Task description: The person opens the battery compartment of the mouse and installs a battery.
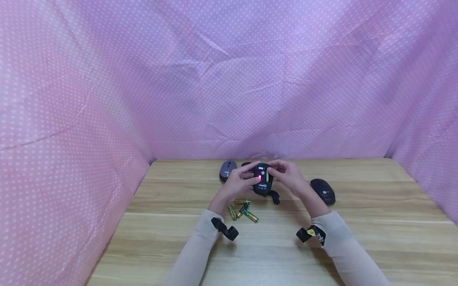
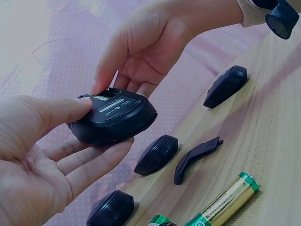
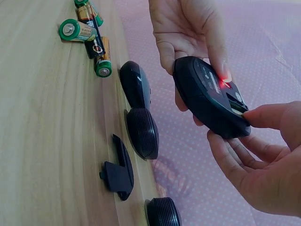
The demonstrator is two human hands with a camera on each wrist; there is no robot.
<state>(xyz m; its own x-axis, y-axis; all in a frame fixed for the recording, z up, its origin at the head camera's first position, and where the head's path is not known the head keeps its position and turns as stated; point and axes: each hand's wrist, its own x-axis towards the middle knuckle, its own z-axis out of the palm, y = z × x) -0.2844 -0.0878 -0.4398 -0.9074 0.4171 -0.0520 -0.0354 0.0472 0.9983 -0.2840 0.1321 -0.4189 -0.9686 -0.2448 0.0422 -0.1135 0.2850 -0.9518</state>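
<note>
A black computer mouse (image 1: 262,187) is held upside down above the table, its battery slot uncovered and a red light glowing on its underside. My left hand (image 1: 237,183) grips one side, thumb on the underside and fingers beneath. At the other side my right hand (image 1: 291,179) holds the mouse's end with its thumb at the slot, where a battery (image 3: 237,111) lies partly hidden. The detached battery cover (image 2: 197,157) rests on the table below. Several green and gold batteries (image 1: 251,216) lie loose nearer me, left of the cover.
Behind my left hand stands a grey mouse (image 1: 228,170), with a black mouse (image 1: 246,163) partly hidden beside it. Another black mouse (image 1: 323,191) sits right of my right forearm. Pink dotted cloth (image 1: 229,99) hangs around the wooden table (image 1: 161,238).
</note>
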